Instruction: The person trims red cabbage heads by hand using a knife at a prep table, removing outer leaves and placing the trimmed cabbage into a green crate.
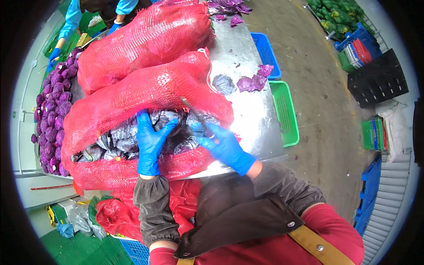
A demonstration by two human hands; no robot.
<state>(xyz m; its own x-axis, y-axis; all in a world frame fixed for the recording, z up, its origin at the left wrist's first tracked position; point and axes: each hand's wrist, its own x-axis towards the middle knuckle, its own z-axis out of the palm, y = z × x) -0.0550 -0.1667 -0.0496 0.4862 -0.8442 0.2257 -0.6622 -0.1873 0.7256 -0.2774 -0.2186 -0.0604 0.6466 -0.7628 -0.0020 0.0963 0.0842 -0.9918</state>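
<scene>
A red mesh sack (142, 89) lies across the steel table, slit open along its near side. Red cabbages (124, 137) with dull greyish outer leaves show through the slit. My left hand (150, 142), in a blue glove, reaches into the opening with thumb and fingers apart against a cabbage (165, 120). Its fingertips are partly hidden by the mesh edge, so its grip is unclear. My right hand (225, 145), also blue-gloved and blurred, holds a knife (196, 113) over the sack's right part. The narrow blade points up and left.
Another full red sack (145, 43) lies behind. Trimmed purple cabbages (53, 109) are piled at left, near a co-worker's gloved hand (54, 57). Loose leaves (253, 82) and a cabbage (223, 84) lie on the steel table (255, 122). Blue (265, 49) and green baskets (285, 114) stand beside it.
</scene>
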